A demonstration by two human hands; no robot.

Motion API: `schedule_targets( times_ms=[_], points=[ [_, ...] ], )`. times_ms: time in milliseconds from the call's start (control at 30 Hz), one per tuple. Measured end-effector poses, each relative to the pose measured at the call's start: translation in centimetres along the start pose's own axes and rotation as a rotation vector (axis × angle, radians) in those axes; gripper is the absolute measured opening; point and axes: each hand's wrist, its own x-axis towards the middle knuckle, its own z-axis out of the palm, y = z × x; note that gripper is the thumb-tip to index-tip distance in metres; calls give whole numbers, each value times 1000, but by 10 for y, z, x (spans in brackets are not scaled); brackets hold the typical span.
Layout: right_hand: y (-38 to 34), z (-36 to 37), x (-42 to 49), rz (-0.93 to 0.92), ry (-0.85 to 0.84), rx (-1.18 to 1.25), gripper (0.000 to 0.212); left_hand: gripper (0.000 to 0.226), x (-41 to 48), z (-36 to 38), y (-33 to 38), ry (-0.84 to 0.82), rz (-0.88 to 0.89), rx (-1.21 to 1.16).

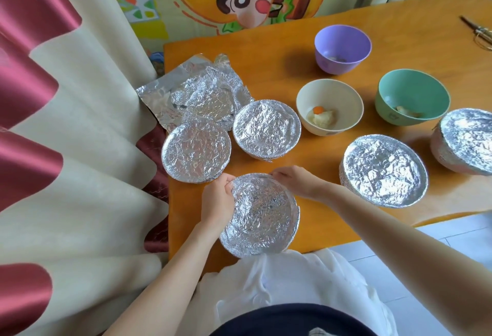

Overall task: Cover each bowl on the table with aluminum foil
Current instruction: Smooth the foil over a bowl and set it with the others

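Silver crinkled aluminum foil round point(261, 213) is sitting at the near edge of the orange wooden table point(292, 74), tilting toward the camera, and both hands are on it. The left hand point(217, 202) is gripping its left rim, fingers curling over the edge. The right hand point(295, 181) is pinching the far rim with its fingertips. The foil is hiding whatever is under it, so I cannot tell whether a bowl is inside.

Just beyond, two foil-covered round bowls are standing side by side, the left foil-covered bowl point(196, 150) near the table's left edge and the middle foil-covered bowl point(266, 128) just beside it. Behind them, a pile of loose rumpled foil sheets point(197, 93) is lying flat, one corner hanging over the table's edge. Over to the right, a large foil-covered bowl point(383, 173) is resting near the front edge, and a far-right foil-covered bowl point(466, 140) is partly running out of the frame.

Three bowls are standing uncovered: a cream round bowl point(329, 106) with pale and orange food in it, a green round bowl point(412, 96) beside it, and a purple round bowl point(342, 48) farther back. A thin metal utensil point(479, 32) is lying at the far right corner. A red and cream curtain point(53, 122) is hanging along the left.
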Motion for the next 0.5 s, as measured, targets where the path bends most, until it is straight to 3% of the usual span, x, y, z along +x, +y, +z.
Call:
schedule_targets(
  times_ms=[400,500],
  points=[
    [-5,2,1,13,55,64,42,25,0,1,-4,80,-96,-58],
    [-4,-7,5,15,81,59,47,30,-6,0,-1,48,-48,-53]
  ],
)
